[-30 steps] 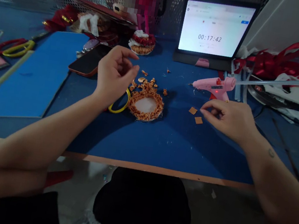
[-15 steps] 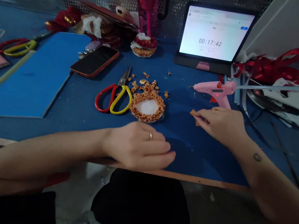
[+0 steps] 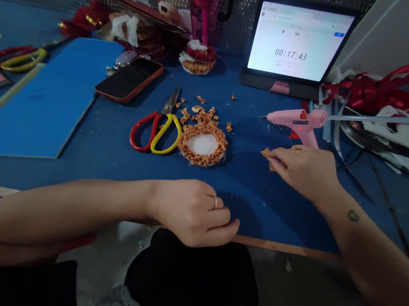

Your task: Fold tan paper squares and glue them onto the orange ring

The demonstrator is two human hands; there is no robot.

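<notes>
Between its thumb and fingers, my right hand (image 3: 302,169) pinches a small orange-brown paper piece (image 3: 265,153), just below the pink glue gun (image 3: 298,120). My left hand (image 3: 195,212) is curled at the table's front edge; its palm side is hidden, so whether anything lies inside cannot be seen. Beyond it sits a round ornament (image 3: 186,151) with a ruffled orange-brown border around a white oval centre (image 3: 203,144). Loose orange-brown scraps (image 3: 196,111) lie behind the ornament. To its left rest scissors (image 3: 144,133) with one red and one yellow handle.
A phone (image 3: 129,79) lies beside a blue board (image 3: 38,101) on the left. At the back stand a pink tumbler (image 3: 202,8), a small layered red-and-orange ornament (image 3: 198,59) and a tablet (image 3: 299,44) showing a timer. Red ribbon (image 3: 377,92) is heaped at right.
My left hand has drawn slightly toward me, over the table edge, its fingers more curled. The right hand keeps its pinch in nearly the same place. The timer has advanced one second.
</notes>
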